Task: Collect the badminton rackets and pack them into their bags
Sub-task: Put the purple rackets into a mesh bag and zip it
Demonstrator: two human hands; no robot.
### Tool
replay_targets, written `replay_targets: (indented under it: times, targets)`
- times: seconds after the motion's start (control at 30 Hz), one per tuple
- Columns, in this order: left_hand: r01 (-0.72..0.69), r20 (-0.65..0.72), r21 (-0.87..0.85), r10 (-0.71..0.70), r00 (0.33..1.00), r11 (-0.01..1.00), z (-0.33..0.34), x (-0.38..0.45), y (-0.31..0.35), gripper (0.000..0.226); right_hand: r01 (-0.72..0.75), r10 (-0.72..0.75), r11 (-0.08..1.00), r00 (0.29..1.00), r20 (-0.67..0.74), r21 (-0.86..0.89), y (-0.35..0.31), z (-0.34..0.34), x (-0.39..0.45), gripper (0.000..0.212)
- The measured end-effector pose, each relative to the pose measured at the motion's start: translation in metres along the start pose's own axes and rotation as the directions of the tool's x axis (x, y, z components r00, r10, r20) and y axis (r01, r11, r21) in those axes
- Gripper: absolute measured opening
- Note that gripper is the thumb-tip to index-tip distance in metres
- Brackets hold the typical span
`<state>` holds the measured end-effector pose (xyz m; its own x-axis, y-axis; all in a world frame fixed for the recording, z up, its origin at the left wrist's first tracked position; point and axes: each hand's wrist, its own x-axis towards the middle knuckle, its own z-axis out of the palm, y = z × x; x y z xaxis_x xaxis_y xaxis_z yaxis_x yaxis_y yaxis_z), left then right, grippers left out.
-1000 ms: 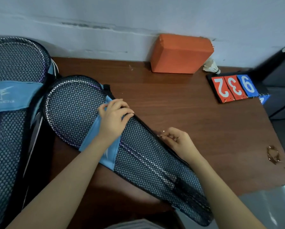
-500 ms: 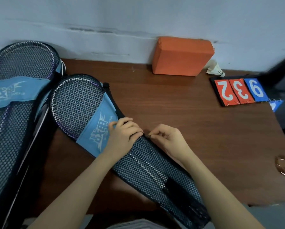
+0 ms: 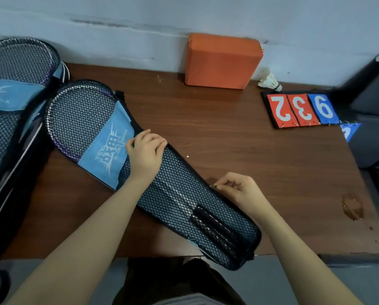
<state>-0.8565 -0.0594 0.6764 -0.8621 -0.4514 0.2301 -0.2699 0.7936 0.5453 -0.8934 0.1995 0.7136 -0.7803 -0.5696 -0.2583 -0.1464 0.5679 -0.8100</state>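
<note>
Fingers [image 3: 222, 186] of my right hand [image 3: 239, 190] are pinched together on a small dark zipper pull at the far edge of the mesh racket bag [image 3: 179, 194]; I see the tips closed on it, though the pull itself is too small to make out clearly. My left hand [image 3: 145, 154] lies palm down on the bag, up and to the left of that pinch, fingers curled over the bag's far edge and pressing it flat rather than clasping anything. Both forearms reach in from the bottom of the view.

Just left of my left fingers, a light blue band [image 3: 108, 150] crosses the bag with white stylised characters printed on it; they are upside down to me and I cannot read them. Through the mesh I can see the racket [image 3: 78, 113], its head beyond the band and its dark grip below my right fingers, towards the bag's near end, which overhangs the table [image 3: 239, 146] edge.

Far left of both hands lies a second racket bag [image 3: 14, 89] with a similar blue band, cut off by the frame. Beyond my right fingers, score cards [image 3: 300, 110] show 2, 3 and 9, upside down to me, the first two on red and the last on blue. An orange block [image 3: 222, 60] stands at the wall, with a shuttlecock [image 3: 270, 81] beside it.
</note>
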Motion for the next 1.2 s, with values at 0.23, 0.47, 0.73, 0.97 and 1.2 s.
replay_targets:
  times: [0.23, 0.47, 0.73, 0.97, 1.2]
  targets:
    - [-0.406, 0.278, -0.004, 0.391, 0.877, 0.914, 0.001, -0.067, 0.057, 0.032, 0.132, -0.131, 0.991, 0.991, -0.027, 0.036, 0.003, -0.001, -0.011, 0.017]
    - [-0.147, 0.153, -0.048, 0.153, 0.976, 0.988, 0.004, -0.099, 0.069, 0.005, 0.19, -0.191, 0.98, 0.982, 0.012, 0.066, 0.009, -0.006, -0.023, 0.016]
    - [-0.058, 0.173, 0.023, 0.053, 0.983, 0.998, 0.011, -0.074, 0.085, 0.018, 0.024, -0.002, 0.979, 0.994, -0.105, 0.204, 0.052, -0.046, -0.053, 0.02]
    - [-0.493, 0.329, -0.005, 0.467, 0.821, 0.87, 0.031, -0.096, 0.133, 0.028, 0.082, -0.048, 0.976, 0.985, -0.167, 0.203, 0.057, -0.051, -0.056, 0.021]
    - [-0.359, 0.196, -0.087, 0.369, 0.908, 0.929, 0.042, -0.098, 0.144, 0.021, 0.101, -0.065, 0.985, 0.969, -0.24, 0.141, 0.071, -0.06, -0.061, 0.014]
